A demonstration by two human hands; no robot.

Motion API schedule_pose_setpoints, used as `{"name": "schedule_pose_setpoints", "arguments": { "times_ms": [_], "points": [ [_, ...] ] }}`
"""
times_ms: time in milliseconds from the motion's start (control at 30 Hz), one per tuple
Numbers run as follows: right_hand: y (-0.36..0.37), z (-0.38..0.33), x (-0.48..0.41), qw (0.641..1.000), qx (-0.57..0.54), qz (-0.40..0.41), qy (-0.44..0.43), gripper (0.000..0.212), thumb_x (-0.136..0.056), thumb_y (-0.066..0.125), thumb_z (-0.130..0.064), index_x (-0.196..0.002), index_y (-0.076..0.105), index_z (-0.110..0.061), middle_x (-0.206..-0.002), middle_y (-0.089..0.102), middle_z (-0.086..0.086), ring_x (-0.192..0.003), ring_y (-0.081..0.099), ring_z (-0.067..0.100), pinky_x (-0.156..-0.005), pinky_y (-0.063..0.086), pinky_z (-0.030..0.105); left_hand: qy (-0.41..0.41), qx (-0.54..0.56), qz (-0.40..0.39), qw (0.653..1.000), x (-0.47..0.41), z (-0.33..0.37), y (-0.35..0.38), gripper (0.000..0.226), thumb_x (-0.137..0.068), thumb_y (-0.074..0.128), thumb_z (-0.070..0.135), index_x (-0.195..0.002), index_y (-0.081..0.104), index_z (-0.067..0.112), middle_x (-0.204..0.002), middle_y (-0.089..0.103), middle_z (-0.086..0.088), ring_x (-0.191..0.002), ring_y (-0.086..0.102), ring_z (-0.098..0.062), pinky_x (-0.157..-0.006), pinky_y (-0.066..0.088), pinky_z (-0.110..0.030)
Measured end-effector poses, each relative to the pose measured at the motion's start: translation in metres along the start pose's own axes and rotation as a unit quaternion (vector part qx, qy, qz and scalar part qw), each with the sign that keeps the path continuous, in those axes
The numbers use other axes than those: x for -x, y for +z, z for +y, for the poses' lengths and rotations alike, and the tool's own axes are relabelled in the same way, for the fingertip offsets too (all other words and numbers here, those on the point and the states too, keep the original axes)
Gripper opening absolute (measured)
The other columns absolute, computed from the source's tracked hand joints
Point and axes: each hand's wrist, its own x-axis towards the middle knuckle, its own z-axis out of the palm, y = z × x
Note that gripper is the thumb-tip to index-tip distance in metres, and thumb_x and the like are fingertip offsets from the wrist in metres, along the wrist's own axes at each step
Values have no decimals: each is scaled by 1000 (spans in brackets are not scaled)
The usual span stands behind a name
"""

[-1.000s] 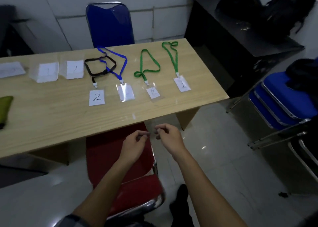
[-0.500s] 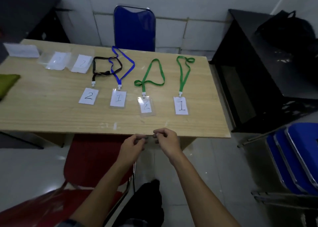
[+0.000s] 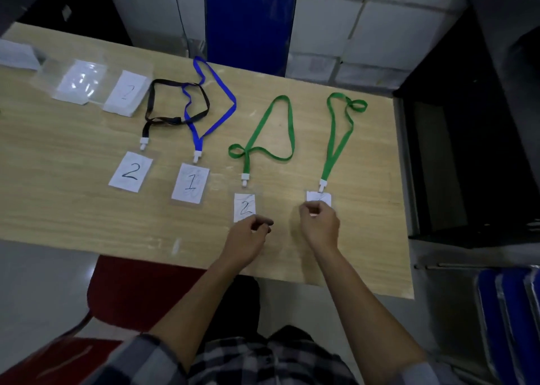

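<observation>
Four lanyards with clear badge holders lie in a row on the wooden table (image 3: 73, 215). From the left: a black lanyard (image 3: 178, 103) with a card marked 2 (image 3: 131, 171), a blue lanyard (image 3: 217, 104) with a card marked 1 (image 3: 190, 183), a green lanyard (image 3: 270, 130) with a card marked 2 (image 3: 245, 206), and a second green lanyard (image 3: 336, 139) with the rightmost card (image 3: 320, 198). My right hand (image 3: 320, 224) covers that card's lower part and pinches it with curled fingers. My left hand (image 3: 248, 238) hovers curled at the lower edge of the third card, holding nothing.
Spare clear holders (image 3: 80, 81) and a paper stack marked 2 (image 3: 125, 95) lie at the table's back left. A blue chair (image 3: 248, 19) stands behind the table, a red chair (image 3: 131, 291) under its near edge, a black desk (image 3: 473, 122) to the right.
I have come closer to the table. Both hands moved forward from below the table edge onto the tabletop and drew apart; the right one now holds the rightmost card.
</observation>
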Motion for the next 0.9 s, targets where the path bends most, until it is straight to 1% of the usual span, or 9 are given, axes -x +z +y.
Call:
{"name": "schedule_pose_setpoints", "arguments": {
  "times_ms": [67,133,233,333,533,667,767,833,900],
  "points": [
    [-1,-4,-31,997,62,43,-4,15,-92,64,-33,-100,66,-20,-112,65,3,-108,59,26,-91,46,37,-7,-17,-15,1000,-20,10,6,22,-98,52,17,-102,71,26,-95,71,11,-85,67,-9,-77,54,-27],
    [-2,-11,-59,988,145,58,18,32,-93,62,-41,-114,64,-17,-123,57,8,-120,49,31,-97,39,45,-13,-29,-18,999,-36,18,10,22,-98,52,17,-100,70,28,-95,71,11,-89,66,-8,-85,55,-33],
    [0,-15,-88,973,225,44,26,41,-91,60,-45,-117,62,-12,-125,52,11,-121,45,34,-97,37,48,-25,-33,-25,999,-54,28,16,21,-99,51,16,-101,69,27,-96,70,10,-95,65,-6,-89,56,-35],
    [8,-16,-98,960,276,36,-12,32,-92,60,-40,-112,62,-14,-120,53,9,-117,45,33,-95,36,46,-25,-42,-24,999,-69,38,20,20,-99,51,17,-101,68,28,-98,70,11,-97,65,-5,-88,56,-34],
    [1,-18,-104,974,218,-15,-65,5,-93,57,-24,-95,59,-19,-94,66,1,-102,56,27,-83,29,39,-30,-17,4,999,-86,57,28,20,-100,51,13,-102,69,23,-102,69,5,-95,64,-6,-84,53,-31],
    [-7,-13,-97,965,248,-38,-76,29,-87,67,-43,-107,56,-24,-101,67,-4,-105,56,24,-88,36,41,-41,-14,17,999,-96,66,38,21,-99,52,15,-103,70,24,-103,67,9,-100,64,-11,-86,54,-34],
    [-1,-12,-91,955,269,-72,-100,28,-86,68,-38,-107,54,-25,-103,66,-4,-105,55,23,-87,33,40,-52,-29,17,998,-97,69,44,21,-99,52,15,-104,70,24,-103,67,8,-99,64,-14,-83,52,-31],
    [0,-13,-92,969,212,-81,-99,30,-81,71,-31,-103,52,-23,-99,65,-3,-98,57,22,-84,35,37,-58,-36,25,997,-98,66,48,21,-98,52,16,-104,71,24,-105,68,7,-100,65,-15,-85,52,-33],
    [-5,-16,-95,986,101,-104,-77,32,-78,75,-26,-101,53,-19,-92,63,0,-88,61,21,-76,44,33,-66,-20,37,997,-98,66,50,19,-98,54,19,-106,71,23,-107,70,5,-101,65,-17,-87,52,-35]
  ]
}}
